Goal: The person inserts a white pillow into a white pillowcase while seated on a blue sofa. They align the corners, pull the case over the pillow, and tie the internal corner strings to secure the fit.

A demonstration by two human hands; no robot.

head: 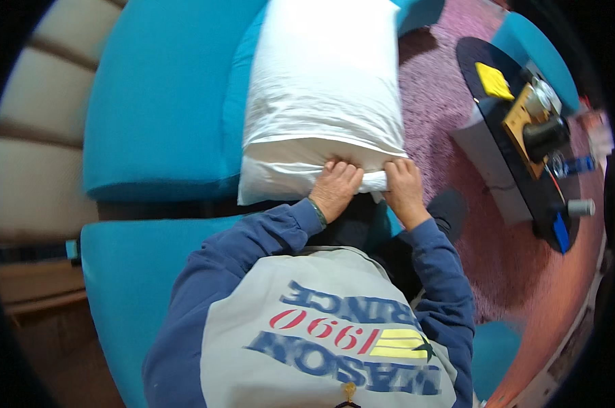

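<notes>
A white pillow in a white pillowcase (328,92) lies lengthwise before me, partly on a teal sofa seat. The case's mouth faces me and gapes, showing a cream-coloured inside. My left hand (336,189) grips the near edge of the opening around its middle, fingertips tucked inside. At the right corner my right hand (404,188) pinches the same edge, its fingers curled over the cloth. Between the two hands the hem is bunched. What lies deeper inside the case is hidden.
Teal sofa seats (159,112) extend to the left, with a gap between two sections and beige back cushions (37,178) behind. At right, a dark oval table (511,153) holds a yellow cloth (493,81), a wooden board (521,132), a dark cylinder (546,137) and a bottle (577,166). Pink carpet (435,107) covers the floor.
</notes>
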